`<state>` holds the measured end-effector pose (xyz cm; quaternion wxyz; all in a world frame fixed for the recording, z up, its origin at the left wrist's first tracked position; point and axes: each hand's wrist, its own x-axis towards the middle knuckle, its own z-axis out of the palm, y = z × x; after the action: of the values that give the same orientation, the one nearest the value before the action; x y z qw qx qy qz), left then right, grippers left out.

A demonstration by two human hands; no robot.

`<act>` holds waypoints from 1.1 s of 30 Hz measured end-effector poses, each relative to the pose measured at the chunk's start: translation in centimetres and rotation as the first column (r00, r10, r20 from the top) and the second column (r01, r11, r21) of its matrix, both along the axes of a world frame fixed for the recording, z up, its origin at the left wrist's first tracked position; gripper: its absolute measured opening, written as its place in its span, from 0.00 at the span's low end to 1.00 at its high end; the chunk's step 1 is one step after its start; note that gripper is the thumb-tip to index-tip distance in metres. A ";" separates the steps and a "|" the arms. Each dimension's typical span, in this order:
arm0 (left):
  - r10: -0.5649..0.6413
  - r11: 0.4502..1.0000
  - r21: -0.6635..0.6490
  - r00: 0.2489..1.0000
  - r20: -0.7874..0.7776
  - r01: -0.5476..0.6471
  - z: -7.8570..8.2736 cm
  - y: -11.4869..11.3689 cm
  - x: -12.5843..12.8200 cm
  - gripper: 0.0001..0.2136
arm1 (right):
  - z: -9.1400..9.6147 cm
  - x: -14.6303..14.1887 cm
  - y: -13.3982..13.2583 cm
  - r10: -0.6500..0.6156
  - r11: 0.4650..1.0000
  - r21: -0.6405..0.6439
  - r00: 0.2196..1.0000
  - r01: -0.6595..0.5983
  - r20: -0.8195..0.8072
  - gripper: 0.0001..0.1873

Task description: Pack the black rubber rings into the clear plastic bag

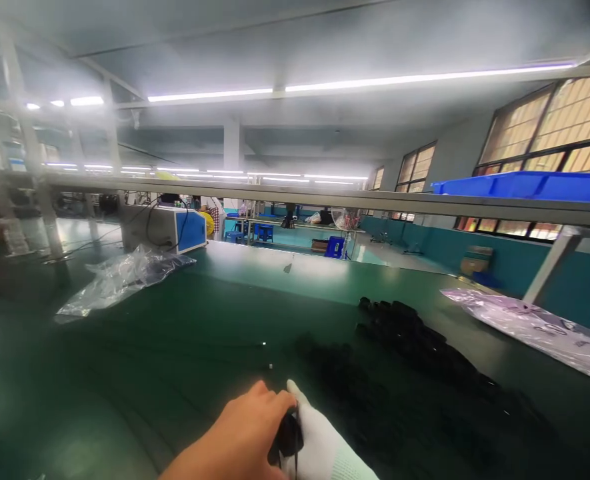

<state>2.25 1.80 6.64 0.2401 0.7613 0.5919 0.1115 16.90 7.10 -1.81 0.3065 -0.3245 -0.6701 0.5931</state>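
Note:
My left hand [245, 430] is bare and closed around a small black object [289, 435] at the bottom middle of the view. In a white glove, my right hand [317, 440] grips the same object from the other side, thumb pointing up. A thin dark strand, like a cable, runs down between the two hands. The object's exact kind is hidden by the fingers and blur. Just beyond the hands, two small pale bits [271, 366] show on the dark green tabletop [215, 313]. A heap of black items [409, 337], which look like bundled cables, lies to the right.
Crumpled clear plastic [125, 280] lies at the left, before a blue-and-grey machine box [167, 227]. Pinkish plastic sheeting [535, 327] covers the right edge, near a metal post [552, 263]. A blue tray [525, 185] rests on the overhead rail [325, 197].

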 end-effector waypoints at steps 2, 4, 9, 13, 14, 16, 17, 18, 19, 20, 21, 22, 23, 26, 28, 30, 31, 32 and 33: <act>-0.015 1.000 -0.019 0.997 -0.073 0.013 -0.8 1.3 -0.6 0.25 | 0.5 -0.4 -0.3 -0.057 0.998 0.027 0.995 0.054 0.087 0.47; -0.084 0.988 -0.133 0.996 -0.019 0.081 -1.9 2.8 -1.8 0.23 | 1.6 -0.7 -0.7 -0.111 0.992 0.085 0.976 0.097 0.186 0.47; -0.109 0.947 -0.246 0.927 0.359 0.206 -3.8 4.0 -3.4 0.12 | 4.2 -0.3 -1.6 -0.206 0.970 0.176 0.949 0.166 0.239 0.17; 0.041 0.982 -0.190 0.957 0.286 0.015 -4.0 2.5 -2.1 0.08 | 3.8 0.5 -1.6 0.050 0.993 -0.098 0.980 -0.070 -0.191 0.21; 0.093 0.975 -0.222 0.933 0.347 -0.014 -3.7 2.2 -1.8 0.07 | 3.5 0.6 -1.6 0.106 0.974 -0.159 0.946 -0.160 -0.307 0.23; 0.217 0.952 -0.303 0.808 0.548 -0.050 -2.8 2.0 -1.7 0.06 | 3.0 0.5 -1.5 0.157 0.919 -0.238 0.845 -0.315 -0.510 0.27; 0.267 0.942 -0.332 0.720 0.641 -0.054 -2.3 2.1 -1.7 0.06 | 2.8 0.3 -1.5 0.171 0.895 -0.252 0.804 -0.369 -0.570 0.27; 0.298 0.936 -0.349 0.638 0.710 -0.049 -1.7 2.2 -1.8 0.07 | 2.5 0.2 -1.5 0.176 0.888 -0.248 0.784 -0.388 -0.595 0.27; 0.306 0.936 -0.350 0.565 0.766 -0.032 -1.3 2.2 -1.9 0.08 | 2.3 0.0 -1.4 0.186 0.888 -0.234 0.774 -0.396 -0.605 0.26; 0.292 0.942 -0.335 0.504 0.813 -0.007 -0.9 2.3 -1.9 0.09 | 2.2 -0.1 -1.2 0.198 0.888 -0.219 0.768 -0.404 -0.610 0.26; 0.264 0.951 -0.307 0.463 0.846 0.019 -0.7 2.2 -2.0 0.11 | 2.1 -0.1 -1.1 0.199 0.890 -0.213 0.766 -0.402 -0.611 0.27; 0.231 0.962 -0.271 0.449 0.863 0.024 -0.5 2.1 -2.0 0.12 | 2.0 -0.1 -0.9 0.199 0.891 -0.217 0.774 -0.398 -0.601 0.27; 0.195 0.975 -0.223 0.466 0.863 0.004 -0.5 2.0 -2.0 0.14 | 2.0 0.0 -0.8 0.194 0.893 -0.231 0.792 -0.387 -0.578 0.28; 0.039 0.995 0.042 0.707 0.706 -0.096 -0.4 1.4 -1.6 0.18 | 2.3 0.4 -0.8 0.166 0.916 -0.277 0.904 -0.290 -0.395 0.29; -0.052 0.968 0.238 0.860 0.508 -0.082 -0.6 1.2 -1.1 0.20 | 2.7 0.5 -1.0 0.135 0.937 -0.278 0.952 -0.213 -0.275 0.24; -0.070 0.942 0.328 0.922 0.380 -0.064 -1.0 1.3 -0.5 0.20 | 2.8 0.5 -1.2 0.114 0.935 -0.294 0.954 -0.197 -0.276 0.22; -0.049 0.940 0.333 0.930 0.363 -0.080 -1.2 1.4 -0.4 0.19 | 2.7 0.5 -1.3 0.115 0.920 -0.321 0.939 -0.223 -0.323 0.23; -0.020 0.941 0.321 0.931 0.365 -0.105 -1.5 1.6 -0.3 0.17 | 2.5 0.5 -1.3 0.115 0.895 -0.358 0.915 -0.264 -0.387 0.26; 0.005 0.943 0.305 0.927 0.375 -0.129 -1.9 1.7 -0.3 0.16 | 2.3 0.5 -1.3 0.108 0.864 -0.398 0.884 -0.310 -0.454 0.28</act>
<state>1.95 3.54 4.77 0.2146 0.7348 0.5356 0.3567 17.39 5.78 0.50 0.2889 -0.1772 -0.4613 0.8199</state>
